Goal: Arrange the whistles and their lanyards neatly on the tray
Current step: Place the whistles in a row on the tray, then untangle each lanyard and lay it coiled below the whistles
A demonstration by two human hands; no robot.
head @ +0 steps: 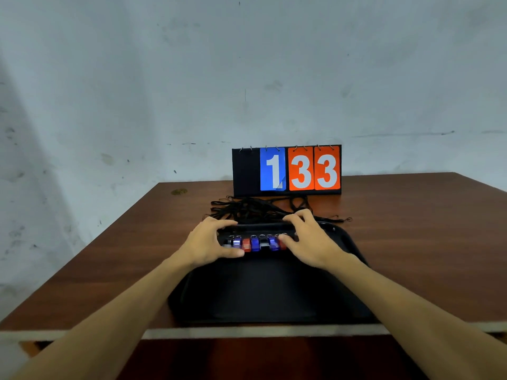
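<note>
So here's where things stood: the whistles point(256, 244) were lined up side by side in one tight row across the far part of the black tray point(269, 292), a mix of blue, red and a black-and-silver one or two. That bit looked pretty much done to me, the row was straight and the pieces were touching each other.

The lanyards point(247, 208) were another story. They were a loose black tangle spilling over the tray's far rim and onto the brown table point(411, 229), right in front of a flip scoreboard point(286, 170) that read 1 and 33. A couple of strands trailed off to the right too. So I'd call the job roughly half done: whistles sorted, cords not, and those need straightening or bundling and bringing onto the tray.

Hands-wise, the left hand point(211, 239) was curled round the left end of the row, thumb on the near side and fingers on the far side, so it was bracketing those whistles. The right hand point(307, 239) arched over the right end, thumb against the last red whistle and fingers bent down at the far rim where the cords cross. Couldn't tell if it was actually pinching anything or just resting there
</note>
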